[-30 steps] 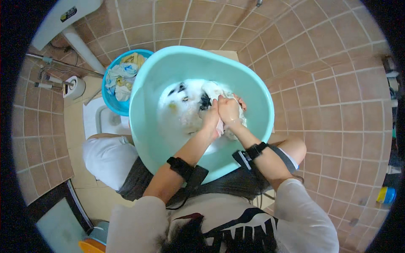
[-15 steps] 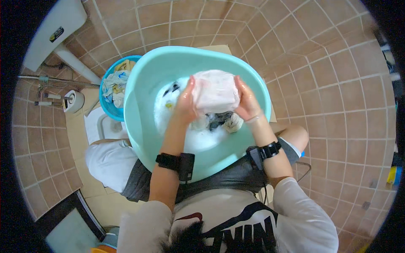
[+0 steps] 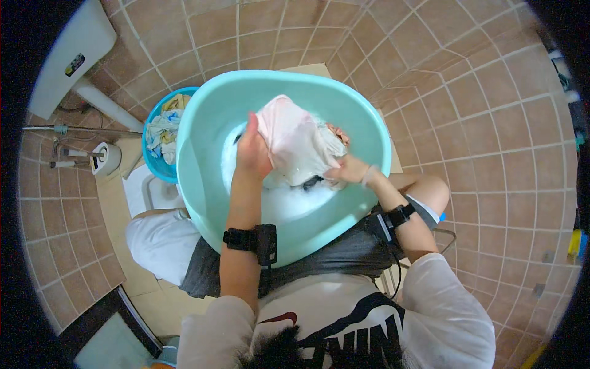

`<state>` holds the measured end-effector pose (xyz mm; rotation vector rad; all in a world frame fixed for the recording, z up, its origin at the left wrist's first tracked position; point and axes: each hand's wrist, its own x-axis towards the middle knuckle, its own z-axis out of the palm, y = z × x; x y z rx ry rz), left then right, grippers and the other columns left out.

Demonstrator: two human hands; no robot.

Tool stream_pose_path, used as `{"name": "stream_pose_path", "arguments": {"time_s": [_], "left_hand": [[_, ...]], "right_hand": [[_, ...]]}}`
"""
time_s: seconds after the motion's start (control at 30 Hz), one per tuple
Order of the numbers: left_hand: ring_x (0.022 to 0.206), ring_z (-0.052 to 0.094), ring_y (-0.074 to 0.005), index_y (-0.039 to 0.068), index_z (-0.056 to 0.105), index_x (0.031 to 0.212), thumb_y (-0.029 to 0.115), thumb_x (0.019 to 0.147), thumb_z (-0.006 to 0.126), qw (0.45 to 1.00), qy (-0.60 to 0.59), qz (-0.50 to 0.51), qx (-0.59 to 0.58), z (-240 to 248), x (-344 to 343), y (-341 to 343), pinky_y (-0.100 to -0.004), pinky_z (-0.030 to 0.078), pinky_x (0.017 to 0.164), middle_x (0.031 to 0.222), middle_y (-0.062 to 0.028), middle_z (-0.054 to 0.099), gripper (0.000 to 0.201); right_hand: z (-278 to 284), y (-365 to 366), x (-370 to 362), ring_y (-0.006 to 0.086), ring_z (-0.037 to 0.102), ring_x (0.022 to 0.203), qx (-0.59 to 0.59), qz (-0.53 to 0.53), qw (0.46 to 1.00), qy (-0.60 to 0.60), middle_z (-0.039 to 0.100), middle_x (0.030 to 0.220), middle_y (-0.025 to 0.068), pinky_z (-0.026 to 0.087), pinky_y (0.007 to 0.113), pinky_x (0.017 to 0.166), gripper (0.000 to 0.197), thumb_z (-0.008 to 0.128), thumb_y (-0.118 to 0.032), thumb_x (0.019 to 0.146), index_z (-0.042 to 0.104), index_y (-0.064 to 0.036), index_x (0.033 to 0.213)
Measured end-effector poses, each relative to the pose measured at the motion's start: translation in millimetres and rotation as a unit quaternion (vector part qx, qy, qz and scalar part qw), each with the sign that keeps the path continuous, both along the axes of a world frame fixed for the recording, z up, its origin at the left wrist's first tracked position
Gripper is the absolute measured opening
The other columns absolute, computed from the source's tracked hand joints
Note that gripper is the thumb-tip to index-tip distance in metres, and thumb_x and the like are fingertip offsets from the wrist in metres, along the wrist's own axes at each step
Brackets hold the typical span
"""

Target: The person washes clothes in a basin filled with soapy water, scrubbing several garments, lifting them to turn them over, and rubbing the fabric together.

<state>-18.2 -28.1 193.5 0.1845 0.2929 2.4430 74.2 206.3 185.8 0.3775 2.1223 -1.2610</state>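
Observation:
A wet, pale pink and white cloth [image 3: 295,138] is held up over the big aqua tub [image 3: 212,230]. At the cloth's left edge is my left hand [image 3: 253,152], thumb pointing up, the fingers partly hidden behind the fabric. My right hand [image 3: 351,167] closes on the lower right edge of the cloth, with some fingertips showing farther up that side. Beneath it, white suds [image 3: 286,203] cover the water. A dark piece of laundry [image 3: 313,182] peeks out under the cloth; most of what lies in the tub is hidden.
A smaller blue basin [image 3: 149,161] with crumpled laundry [image 3: 165,132] stands beside the tub on the left. Farther left are a toilet roll [image 3: 107,158] on a holder and a metal pipe [image 3: 92,130]. A tiled wall [image 3: 485,172] rises on the right.
The cloth was a compact folded bundle between both hands; now it hangs looser and spread out. My right hand has moved down and left along its edge, and my left hand slightly left.

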Motion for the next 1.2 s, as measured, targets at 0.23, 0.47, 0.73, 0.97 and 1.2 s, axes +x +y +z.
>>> {"name": "stream_pose_path", "arguments": {"time_s": [0.23, 0.47, 0.73, 0.97, 1.2], "left_hand": [[0.112, 0.046, -0.0226, -0.001, 0.039, 0.123, 0.029, 0.091, 0.04, 0.991, -0.022, -0.038, -0.13, -20.2, -4.1, 8.7, -0.0365, 0.035, 0.096, 0.121, -0.0131, 0.047, 0.044], [0.088, 0.056, -0.0227, -0.005, 0.058, 0.1, 0.055, 0.082, 0.044, 0.867, -0.009, -0.05, -0.496, -58.6, -4.9, 32.1, -0.0302, 0.042, 0.079, 0.096, -0.0131, 0.059, 0.065], [0.091, 0.054, -0.0223, 0.002, 0.059, 0.096, 0.055, 0.085, 0.039, 0.823, -0.298, 0.16, -0.456, -73.8, 37.7, 46.3, -0.035, 0.043, 0.075, 0.093, -0.0102, 0.059, 0.058], [0.089, 0.056, -0.02, 0.004, 0.053, 0.102, 0.037, 0.083, 0.052, 0.967, -0.159, -0.026, 0.199, -109.8, 39.4, 65.4, -0.0317, 0.046, 0.078, 0.097, -0.0077, 0.057, 0.038], [0.075, 0.056, -0.0168, 0.006, 0.054, 0.088, 0.025, 0.081, 0.053, 0.975, -0.212, 0.015, -0.066, -75.0, 38.7, 93.6, -0.0287, 0.047, 0.063, 0.081, -0.0045, 0.057, 0.02]], "right_hand": [[12.1, 2.1, -15.3, 0.0304, 0.034, 0.121, -0.629, -0.269, 0.724, 0.09, 0.038, 0.131, 0.0102, 0.03, 0.058, 0.094, 0.053, 0.046, -0.032, 0.082, 0.032, -0.0104, 0.129], [25.1, -58.9, -63.8, 0.013, 0.053, 0.079, -0.055, -0.048, 0.994, 0.084, 0.054, 0.099, 0.0059, 0.05, 0.027, 0.053, 0.054, 0.06, -0.027, 0.079, 0.041, -0.0064, 0.125], [-14.5, -70.3, -72.3, 0.0141, 0.055, 0.069, -0.083, -0.228, 0.936, 0.253, 0.059, 0.081, 0.0068, 0.045, 0.027, 0.063, 0.022, 0.057, -0.015, 0.074, 0.056, -0.0026, 0.092], [2.8, -141.7, -15.8, 0.0236, 0.057, 0.059, 0.173, 0.006, 0.915, 0.364, 0.057, 0.061, 0.0195, 0.045, 0.033, 0.056, 0.025, 0.059, -0.023, 0.071, 0.058, 0.0015, 0.071], [-15.9, -118.1, -21.4, 0.0291, 0.055, 0.053, 0.184, -0.158, 0.889, 0.388, 0.053, 0.055, 0.0215, 0.043, 0.036, 0.054, 0.025, 0.057, -0.02, 0.068, 0.055, 0.0035, 0.062]]}}
